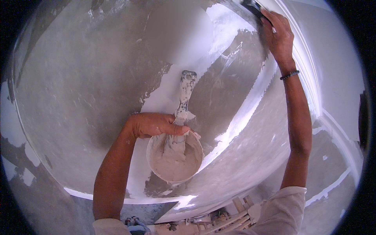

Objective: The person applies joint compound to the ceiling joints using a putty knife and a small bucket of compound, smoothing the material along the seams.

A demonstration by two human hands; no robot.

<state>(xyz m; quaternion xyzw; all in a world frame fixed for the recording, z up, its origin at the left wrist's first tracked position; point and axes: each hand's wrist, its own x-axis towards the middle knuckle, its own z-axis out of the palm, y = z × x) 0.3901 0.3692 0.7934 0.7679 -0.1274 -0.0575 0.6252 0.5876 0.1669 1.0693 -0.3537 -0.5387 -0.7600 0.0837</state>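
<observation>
My left hand (160, 124) grips the rim of a round white tub (149, 158), its thumb laid across a putty knife (187, 88). The knife's handle, smeared with dried filler, points up, and its blade rests inside the tub. Pale, creamy filler (172, 166) lies in the tub. At the upper right my right hand (280, 37) is closed around a dark, flat-looking tool (252, 7) held against the wall near the white moulding. The tool's working edge is hard to make out.
A large grey wall (86, 78) with streaks of white filler (250, 102) spreads in front of me. White moulding (309, 74) runs down its right side, beside a pale surface. Far below are wooden pieces (239, 205) and clutter on the floor.
</observation>
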